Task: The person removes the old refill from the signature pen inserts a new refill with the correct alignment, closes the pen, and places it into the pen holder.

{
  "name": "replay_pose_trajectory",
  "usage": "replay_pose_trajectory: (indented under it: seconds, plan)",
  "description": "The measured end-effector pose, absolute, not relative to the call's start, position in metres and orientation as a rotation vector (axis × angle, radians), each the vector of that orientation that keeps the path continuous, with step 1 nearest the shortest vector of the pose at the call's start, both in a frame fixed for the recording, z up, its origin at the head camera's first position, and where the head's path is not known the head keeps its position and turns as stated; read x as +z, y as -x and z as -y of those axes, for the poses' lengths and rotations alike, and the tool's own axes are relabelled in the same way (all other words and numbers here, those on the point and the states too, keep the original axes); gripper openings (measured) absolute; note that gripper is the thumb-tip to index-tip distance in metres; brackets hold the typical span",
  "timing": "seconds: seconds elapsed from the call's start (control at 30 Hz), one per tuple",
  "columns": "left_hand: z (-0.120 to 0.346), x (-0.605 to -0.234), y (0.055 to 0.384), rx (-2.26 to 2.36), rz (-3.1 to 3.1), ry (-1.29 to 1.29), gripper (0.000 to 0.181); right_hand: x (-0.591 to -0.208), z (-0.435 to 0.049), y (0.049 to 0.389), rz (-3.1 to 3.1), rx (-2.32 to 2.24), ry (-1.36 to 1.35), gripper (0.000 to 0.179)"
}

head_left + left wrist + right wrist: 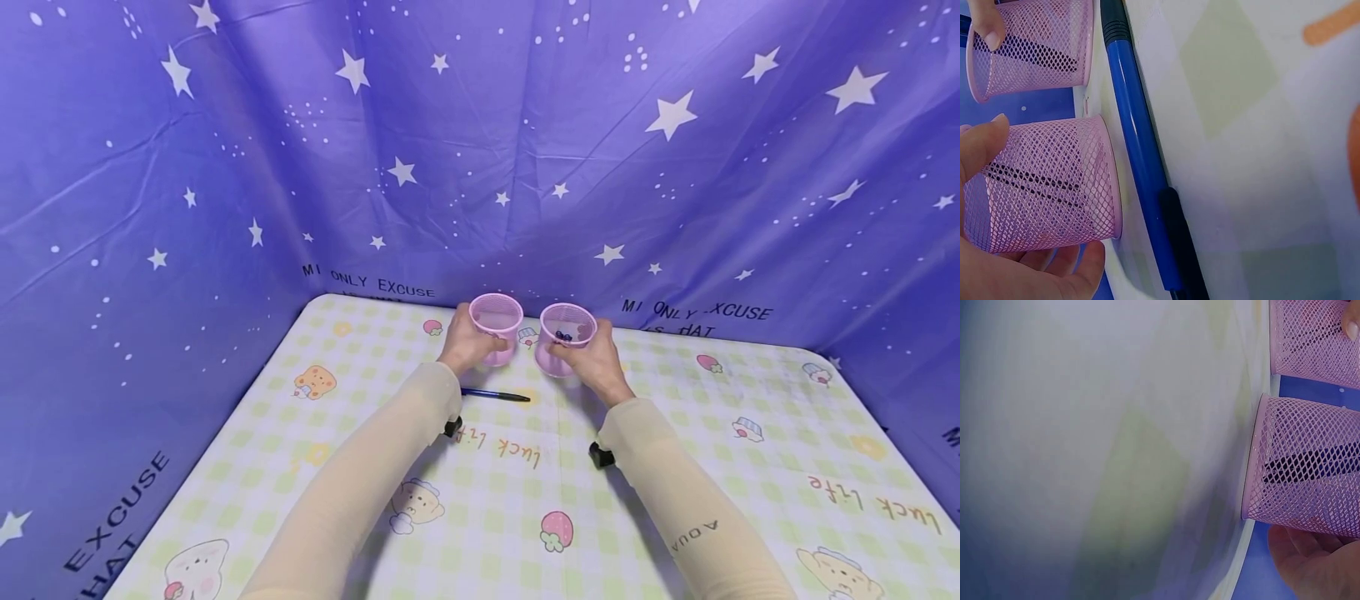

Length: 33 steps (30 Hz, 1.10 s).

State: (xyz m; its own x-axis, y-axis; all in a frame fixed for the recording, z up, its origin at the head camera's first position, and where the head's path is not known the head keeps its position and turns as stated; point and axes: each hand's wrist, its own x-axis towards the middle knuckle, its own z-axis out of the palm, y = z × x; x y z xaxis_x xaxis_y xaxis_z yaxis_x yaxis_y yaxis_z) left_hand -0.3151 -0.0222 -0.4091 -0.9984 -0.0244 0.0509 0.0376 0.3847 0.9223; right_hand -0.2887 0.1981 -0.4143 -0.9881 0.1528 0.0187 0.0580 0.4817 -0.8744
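Two pink mesh pen holders stand upright, side by side, near the table's far edge. My left hand [461, 346] grips the left pen holder [512, 335], thumb on the near side and fingers round the outer side. My right hand [598, 362] holds the right pen holder [545, 335] in a mirrored grip. Dark blue pen ends [564, 337] show inside the right holder, and thick dark shafts [1310, 467] appear through its mesh. Thin dark lines show through the left holder's mesh. A blue pen [497, 395] with black ends lies on the cloth in front of the left holder.
A checked tablecloth [637, 517] with cartoon prints covers the table. Purple star-printed curtains [465, 125] hang right behind the far edge and along the sides. Black wrist devices [602, 455] sit below both sleeve cuffs.
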Motion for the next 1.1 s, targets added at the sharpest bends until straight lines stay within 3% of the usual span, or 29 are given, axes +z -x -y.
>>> replay_pose_trajectory:
  seconds: [1.1]
  plan:
    - [0.036, -0.409, 0.311, -1.684, 2.538, 0.014, 0.083, -0.415, -0.189, 0.289, 2.641, 1.526, 0.172, 0.098]
